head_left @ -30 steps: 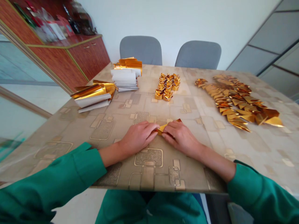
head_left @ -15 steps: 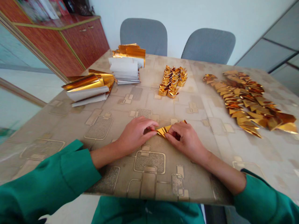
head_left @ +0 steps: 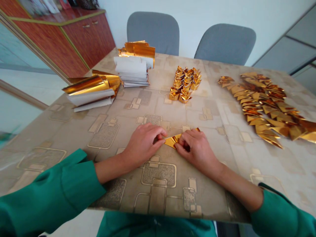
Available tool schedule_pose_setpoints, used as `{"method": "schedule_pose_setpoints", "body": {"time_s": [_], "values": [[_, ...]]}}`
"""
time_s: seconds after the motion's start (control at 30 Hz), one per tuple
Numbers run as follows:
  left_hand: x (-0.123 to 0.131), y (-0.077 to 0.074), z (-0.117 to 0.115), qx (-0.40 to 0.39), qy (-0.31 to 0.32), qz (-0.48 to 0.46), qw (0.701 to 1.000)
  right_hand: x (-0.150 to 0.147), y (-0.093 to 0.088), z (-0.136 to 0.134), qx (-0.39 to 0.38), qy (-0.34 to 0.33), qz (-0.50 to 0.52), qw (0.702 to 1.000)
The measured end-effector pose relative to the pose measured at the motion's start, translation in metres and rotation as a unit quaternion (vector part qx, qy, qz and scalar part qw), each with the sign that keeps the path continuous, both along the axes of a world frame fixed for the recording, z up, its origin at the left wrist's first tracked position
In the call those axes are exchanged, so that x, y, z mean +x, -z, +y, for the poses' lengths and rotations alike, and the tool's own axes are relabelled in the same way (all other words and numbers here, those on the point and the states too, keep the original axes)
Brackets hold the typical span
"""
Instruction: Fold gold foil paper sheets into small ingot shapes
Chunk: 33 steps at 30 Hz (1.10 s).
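Between my two hands, just above or on the table, is a folded piece of gold foil paper [head_left: 171, 141]. My left hand [head_left: 145, 142] pinches its left tip between thumb and forefinger. Around its right part my right hand [head_left: 196, 144] is closed, thumb below and fingers on top, and a small corner of the foil sticks out behind the knuckles. My fingers hide the right half of the piece. Farther back stands a block of folded gold paper ingots [head_left: 184, 84] in rows. On the right lie overlapping rows of flat folded gold pieces [head_left: 264, 108].
A stack of white-backed gold paper sheets [head_left: 133, 70] stands at the back left, with curled gold sheets [head_left: 91, 89] in front of it. The patterned table [head_left: 118, 112] ends close to my body. Two grey chairs [head_left: 153, 31] are behind it; a red-brown cabinet [head_left: 84, 39] stands left.
Both hands stay on the gold foil paper, with my right thumb and fingers shifted slightly along it. More of the foil's flat face shows between them. The view has tilted a little downward.
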State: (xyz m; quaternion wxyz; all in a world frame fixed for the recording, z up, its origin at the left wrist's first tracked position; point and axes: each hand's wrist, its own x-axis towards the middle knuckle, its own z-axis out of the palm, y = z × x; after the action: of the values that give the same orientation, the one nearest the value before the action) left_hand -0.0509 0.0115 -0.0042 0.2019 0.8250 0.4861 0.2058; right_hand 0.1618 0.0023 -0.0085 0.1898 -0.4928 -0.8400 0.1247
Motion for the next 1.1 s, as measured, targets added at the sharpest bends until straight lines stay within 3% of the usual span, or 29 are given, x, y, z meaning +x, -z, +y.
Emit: {"method": "schedule_pose_setpoints", "body": {"time_s": [0.1,0.2,0.3,0.37,0.5,0.73,1.1], "values": [[-0.001,0.0,0.0,0.028,0.013,0.024,0.999,0.0,-0.001,0.0,0.003,-0.001,-0.011,1.0],[-0.001,0.0,-0.005,0.107,0.043,0.034,0.993,0.0,-0.001,-0.001,0.007,-0.005,-0.023,1.0],[0.001,0.0,-0.013,0.217,0.104,0.059,0.969,0.0,-0.001,-0.001,0.013,-0.008,-0.026,1.0],[0.002,0.002,-0.019,0.249,0.15,0.096,0.952,-0.001,0.001,-0.001,0.02,-0.007,-0.026,0.999],[0.002,0.004,-0.024,0.249,0.194,0.156,0.936,-0.002,0.004,-0.002,0.042,0.011,-0.02,0.999],[-0.006,0.0,-0.027,0.224,0.202,0.192,0.934,0.005,0.003,-0.008,0.033,0.0,-0.019,0.999],[-0.007,-0.001,-0.026,0.207,0.183,0.197,0.941,0.026,-0.004,-0.022,0.094,-0.111,-0.093,0.985]]}}
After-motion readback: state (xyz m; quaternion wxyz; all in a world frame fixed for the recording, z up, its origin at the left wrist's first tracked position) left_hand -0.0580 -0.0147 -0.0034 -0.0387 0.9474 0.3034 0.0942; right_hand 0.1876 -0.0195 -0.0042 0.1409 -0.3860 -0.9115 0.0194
